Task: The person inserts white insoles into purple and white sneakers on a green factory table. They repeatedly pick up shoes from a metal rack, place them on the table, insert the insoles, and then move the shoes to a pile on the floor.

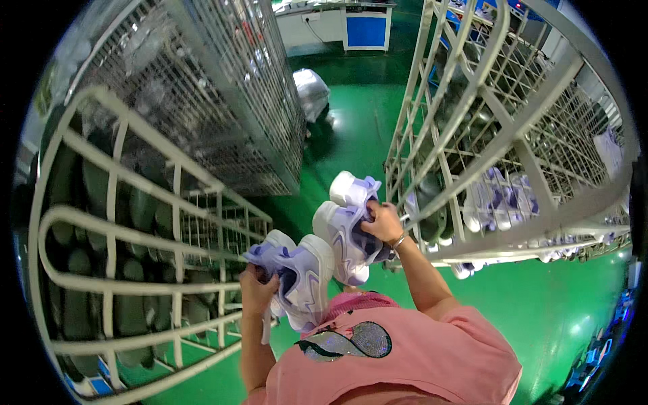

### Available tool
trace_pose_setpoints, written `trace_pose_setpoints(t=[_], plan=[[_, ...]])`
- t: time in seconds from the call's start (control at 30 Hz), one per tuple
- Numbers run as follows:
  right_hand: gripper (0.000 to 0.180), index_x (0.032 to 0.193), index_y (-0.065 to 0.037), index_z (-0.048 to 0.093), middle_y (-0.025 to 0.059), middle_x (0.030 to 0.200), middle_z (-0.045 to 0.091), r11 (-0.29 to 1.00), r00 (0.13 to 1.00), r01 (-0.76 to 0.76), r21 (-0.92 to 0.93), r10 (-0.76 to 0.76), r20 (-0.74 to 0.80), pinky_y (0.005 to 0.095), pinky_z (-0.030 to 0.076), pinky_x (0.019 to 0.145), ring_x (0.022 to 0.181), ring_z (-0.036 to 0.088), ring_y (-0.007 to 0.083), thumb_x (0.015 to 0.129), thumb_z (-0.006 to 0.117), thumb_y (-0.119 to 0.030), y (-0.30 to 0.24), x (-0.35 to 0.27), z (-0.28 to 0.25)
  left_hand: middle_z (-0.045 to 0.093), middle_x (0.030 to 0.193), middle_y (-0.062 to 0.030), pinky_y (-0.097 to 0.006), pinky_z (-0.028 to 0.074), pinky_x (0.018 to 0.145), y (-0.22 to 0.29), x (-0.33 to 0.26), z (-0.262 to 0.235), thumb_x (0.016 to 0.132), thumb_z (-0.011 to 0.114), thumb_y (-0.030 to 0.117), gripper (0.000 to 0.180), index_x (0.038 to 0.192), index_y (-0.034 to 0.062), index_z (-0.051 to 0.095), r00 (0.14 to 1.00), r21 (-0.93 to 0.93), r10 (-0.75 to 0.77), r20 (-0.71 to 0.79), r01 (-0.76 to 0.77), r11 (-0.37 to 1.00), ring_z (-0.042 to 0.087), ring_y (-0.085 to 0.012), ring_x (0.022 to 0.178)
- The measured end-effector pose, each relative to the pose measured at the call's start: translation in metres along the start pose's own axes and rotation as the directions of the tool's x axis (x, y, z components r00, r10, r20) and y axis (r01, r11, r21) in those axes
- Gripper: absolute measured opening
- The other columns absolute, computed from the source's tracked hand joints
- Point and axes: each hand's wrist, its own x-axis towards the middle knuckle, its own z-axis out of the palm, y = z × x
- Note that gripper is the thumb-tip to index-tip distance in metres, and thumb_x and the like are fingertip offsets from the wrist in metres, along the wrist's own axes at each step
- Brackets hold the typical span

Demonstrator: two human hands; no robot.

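My left hand (258, 287) grips a pair of white and lilac sneakers (297, 270) held close in front of my pink shirt. My right hand (383, 223) is raised higher and closed on a second pair of white and lilac sneakers (347, 226), with one shoe stacked above the other. Both bundles hang over the green floor between two racks. The right-hand pair is close to the white wire rack (472, 162) on my right, where more lilac sneakers (496, 202) sit on a shelf.
A white tubular rack (115, 229) with dark shoe soles stands at my left. A grey wire-mesh cage (223, 94) stands behind it. The green floor aisle (358, 115) runs ahead to a blue and white cabinet (366, 27); a wrapped bundle (312, 91) lies on the floor.
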Motion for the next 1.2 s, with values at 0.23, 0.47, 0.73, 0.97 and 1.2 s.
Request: trace_pose_setpoints(t=[0.23,0.47,0.73,0.97,1.2], plan=[[0.045,0.096,-0.008,0.053,0.0128,0.071,0.060,0.970,0.972,-0.228,-0.086,0.222,-0.076,0.0364,0.026,0.090,0.075,0.056,0.0261,0.057,0.058,-0.031,0.042,0.103,-0.014,0.058,0.075,-0.0116,-0.027,0.044,0.061,0.009,0.157,0.032,0.060,0.060,0.004,0.035,0.092,-0.0050,0.048,0.986,0.168,0.135,0.102,-0.150,0.974,0.056,-0.0151,0.067],[0.041,0.090,-0.008,0.054,0.0128,0.079,0.060,0.903,0.916,-0.392,-0.177,0.366,-0.166,0.0381,0.026,0.092,0.077,0.056,0.0274,0.056,0.059,-0.032,0.092,0.181,-0.015,0.058,0.064,-0.0157,-0.035,0.044,0.056,0.050,0.344,0.122,0.053,0.066,0.015,0.034,0.078,-0.0021,0.051,0.962,0.253,0.229,0.148,-0.261,0.931,0.057,-0.0299,0.057],[0.039,0.085,-0.008,0.054,0.0115,0.071,0.059,0.836,0.812,-0.542,-0.085,0.495,-0.309,0.0387,0.027,0.088,0.070,0.056,0.0268,0.056,0.064,-0.033,0.141,0.303,-0.047,0.058,0.069,-0.0100,-0.036,0.036,0.068,0.109,0.555,0.222,0.054,0.065,0.021,0.036,0.082,0.0051,0.049,0.832,0.265,0.461,0.308,-0.541,0.798,0.055,-0.0274,0.065],[0.045,0.088,-0.007,0.056,0.0125,0.076,0.060,0.860,0.879,-0.426,-0.279,0.321,-0.353,0.0413,0.028,0.088,0.078,0.053,0.0306,0.055,0.067,-0.036,0.234,0.448,-0.073,0.056,0.068,-0.0129,-0.037,0.035,0.074,0.151,0.711,0.318,0.054,0.063,0.026,0.035,0.077,0.0039,0.048,0.650,0.082,0.558,0.516,-0.686,0.723,0.054,-0.0298,0.068],[0.039,0.089,-0.011,0.059,0.0116,0.077,0.061,0.830,0.962,-0.215,-0.515,0.089,-0.259,0.0400,0.026,0.089,0.078,0.056,0.0280,0.054,0.064,-0.029,0.300,0.626,-0.097,0.059,0.080,-0.0133,-0.035,0.034,0.079,0.162,0.856,0.354,0.052,0.066,0.026,0.050,0.092,0.0033,0.046,0.763,0.266,0.290,0.578,-0.512,0.817,0.055,-0.0278,0.078]])
